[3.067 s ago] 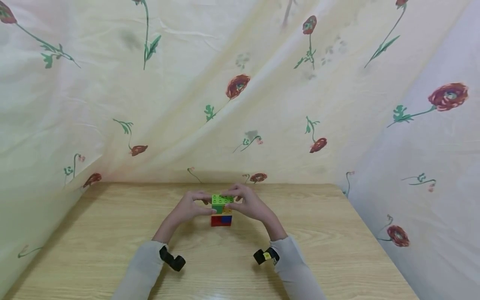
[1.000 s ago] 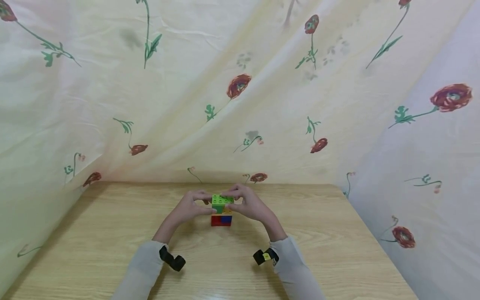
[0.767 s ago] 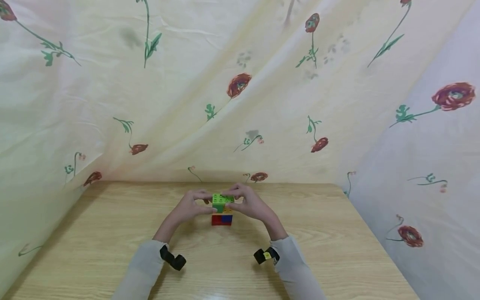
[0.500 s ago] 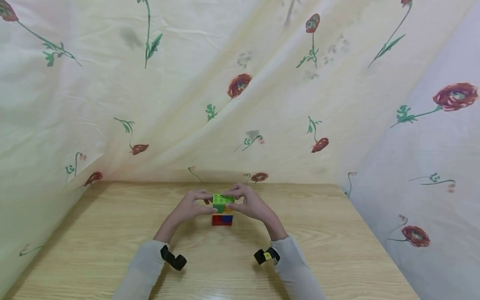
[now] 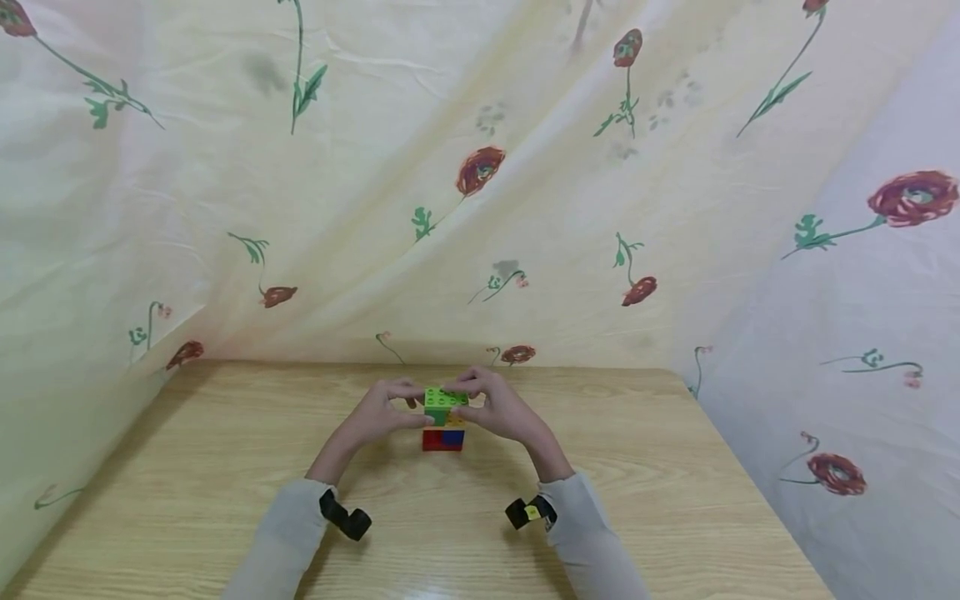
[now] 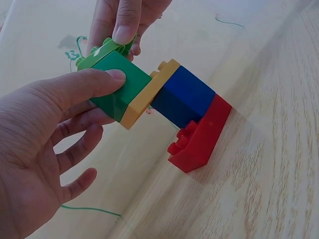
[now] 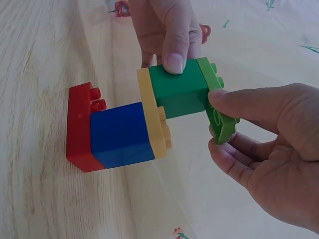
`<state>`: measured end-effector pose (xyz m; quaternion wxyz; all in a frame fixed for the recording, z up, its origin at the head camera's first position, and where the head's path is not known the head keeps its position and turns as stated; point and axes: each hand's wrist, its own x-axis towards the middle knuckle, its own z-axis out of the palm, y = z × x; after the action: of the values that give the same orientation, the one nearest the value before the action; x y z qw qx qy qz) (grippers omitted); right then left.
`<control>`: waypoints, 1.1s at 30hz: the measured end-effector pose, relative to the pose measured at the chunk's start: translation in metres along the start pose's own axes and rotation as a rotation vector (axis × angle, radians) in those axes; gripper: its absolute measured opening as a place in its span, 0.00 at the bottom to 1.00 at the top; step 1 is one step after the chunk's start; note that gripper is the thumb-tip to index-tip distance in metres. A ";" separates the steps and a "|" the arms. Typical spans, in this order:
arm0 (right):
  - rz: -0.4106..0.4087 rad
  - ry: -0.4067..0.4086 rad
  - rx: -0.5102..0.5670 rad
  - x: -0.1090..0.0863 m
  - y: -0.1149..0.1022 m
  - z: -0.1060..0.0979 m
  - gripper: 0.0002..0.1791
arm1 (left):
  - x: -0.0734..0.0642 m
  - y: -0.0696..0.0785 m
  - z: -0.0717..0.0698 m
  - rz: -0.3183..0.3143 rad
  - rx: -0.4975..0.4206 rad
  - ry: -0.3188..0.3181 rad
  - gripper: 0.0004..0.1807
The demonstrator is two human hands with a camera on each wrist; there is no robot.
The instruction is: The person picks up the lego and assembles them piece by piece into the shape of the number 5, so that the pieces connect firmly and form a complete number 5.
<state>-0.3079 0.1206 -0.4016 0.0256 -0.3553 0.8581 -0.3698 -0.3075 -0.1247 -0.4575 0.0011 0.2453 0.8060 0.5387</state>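
A small tower of toy building bricks stands upright on the table. At its foot is a flat red brick [image 7: 79, 134], with a blue brick [image 7: 122, 134] over one end of it. A flat yellow-orange brick [image 6: 149, 94] lies across the blue one. Above that sits a dark green brick [image 7: 177, 94], which my left hand [image 5: 378, 412] pinches between thumb and fingers. The topmost piece, a flat light green brick [image 5: 442, 397], juts out past the dark green one to the right. My right hand [image 5: 498, 408] pinches that overhanging end, thumb and fingertips partly covering it.
The wooden table [image 5: 645, 467] reaches back to a flower-patterned cloth [image 5: 360, 208] hanging behind it and along both sides. Black wrist cameras, a left one [image 5: 345, 517] and a right one [image 5: 528, 512], stick out from the sleeves.
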 end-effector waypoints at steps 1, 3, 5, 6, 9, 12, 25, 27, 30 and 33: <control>-0.001 0.001 -0.001 0.000 0.000 0.000 0.21 | 0.000 0.000 0.000 0.001 0.005 0.001 0.17; -0.001 0.003 -0.004 0.000 0.000 0.000 0.21 | 0.001 -0.001 0.000 0.009 0.014 0.002 0.17; -0.001 0.004 0.001 0.000 0.000 0.000 0.21 | 0.001 -0.002 0.000 0.017 0.014 0.000 0.17; -0.001 0.003 0.005 0.000 0.001 0.000 0.21 | 0.001 -0.002 0.000 0.019 0.014 0.000 0.17; 0.001 0.001 0.016 0.000 0.002 0.000 0.21 | 0.001 -0.003 0.001 0.025 0.009 0.000 0.18; 0.004 -0.004 0.030 0.000 0.003 0.000 0.21 | 0.000 -0.002 0.001 0.016 0.012 0.005 0.18; 0.016 -0.002 0.029 0.000 0.000 -0.001 0.21 | 0.002 -0.002 0.001 0.007 0.013 0.010 0.16; 0.018 -0.003 0.028 0.000 0.001 0.000 0.21 | 0.002 -0.002 0.001 0.010 0.011 0.010 0.16; 0.018 -0.002 0.033 0.000 0.002 0.000 0.21 | 0.002 -0.002 0.001 0.009 0.009 0.008 0.16; 0.019 -0.001 0.049 0.000 0.002 0.000 0.21 | 0.001 -0.002 0.001 0.010 0.004 0.009 0.16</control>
<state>-0.3088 0.1217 -0.4030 0.0382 -0.3468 0.8521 -0.3902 -0.3093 -0.1241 -0.4596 -0.0056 0.2471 0.8059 0.5380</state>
